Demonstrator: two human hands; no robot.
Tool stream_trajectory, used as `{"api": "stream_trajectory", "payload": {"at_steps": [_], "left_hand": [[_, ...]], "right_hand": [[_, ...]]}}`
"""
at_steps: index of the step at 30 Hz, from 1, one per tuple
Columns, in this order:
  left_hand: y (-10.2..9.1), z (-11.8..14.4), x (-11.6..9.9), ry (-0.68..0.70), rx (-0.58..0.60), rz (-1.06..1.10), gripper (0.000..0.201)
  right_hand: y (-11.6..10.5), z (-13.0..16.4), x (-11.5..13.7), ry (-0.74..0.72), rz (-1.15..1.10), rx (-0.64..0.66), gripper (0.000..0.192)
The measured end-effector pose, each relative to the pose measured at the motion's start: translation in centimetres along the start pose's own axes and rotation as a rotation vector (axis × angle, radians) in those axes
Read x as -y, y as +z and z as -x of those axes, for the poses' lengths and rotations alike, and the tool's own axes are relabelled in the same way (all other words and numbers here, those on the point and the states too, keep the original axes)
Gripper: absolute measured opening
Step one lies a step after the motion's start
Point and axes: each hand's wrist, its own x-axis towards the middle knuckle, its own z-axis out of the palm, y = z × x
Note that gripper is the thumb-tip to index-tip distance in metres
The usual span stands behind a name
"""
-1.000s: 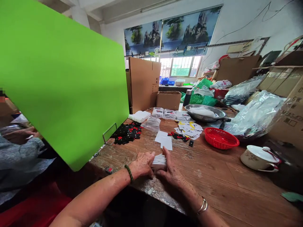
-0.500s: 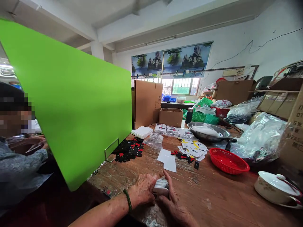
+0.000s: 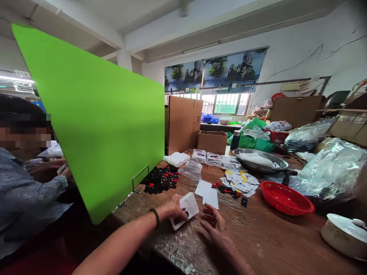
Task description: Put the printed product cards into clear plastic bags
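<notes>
L hand (image 3: 172,209) clamped on small white card stack (image 3: 185,210), tilted, long axis up-right, above brown wooden table (image 3: 258,236); R hand (image 3: 213,223) open, empty, just right of stack.

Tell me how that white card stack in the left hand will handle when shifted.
The white card stack looks thin and light, likely easy to lift. It sits tilted in the left hand, so loose cards may fan or slide. The right hand hovers open beside it.

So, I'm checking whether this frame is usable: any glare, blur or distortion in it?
Head view: the barred back window is blown out; wide-angle bending tilts the flat green divider board; the left hand and its white card stack are fairly sharp; the neighbour's face is pixelated.
</notes>
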Motion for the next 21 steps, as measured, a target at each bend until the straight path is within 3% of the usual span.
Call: {"api": "stream_trajectory", "payload": {"at_steps": [4, 10, 16, 21], "left_hand": [[-1.4, -2.5, 1.0, -0.083, -0.005, 0.258, 0.018], [-1.7, -6.1, 1.0, -0.127, -0.019, 0.463, 0.022], [-1.6, -10.2, 0.4, -0.207, -0.099, 0.520, 0.021], [-2.0, -11.6, 0.6, -0.262, -0.090, 0.477, 0.023]], "right_hand": [[-0.1, -0.5, -0.3, 0.034, 0.033, 0.007, 0.050], [0.1, 0.0, 0.7, 0.081, 0.124, 0.003, 0.041], [-0.3, 0.4, 0.8, 0.086, 0.115, 0.052, 0.039], [-0.6, 0.3, 0.8, 0.108, 0.096, 0.060, 0.038]]}}
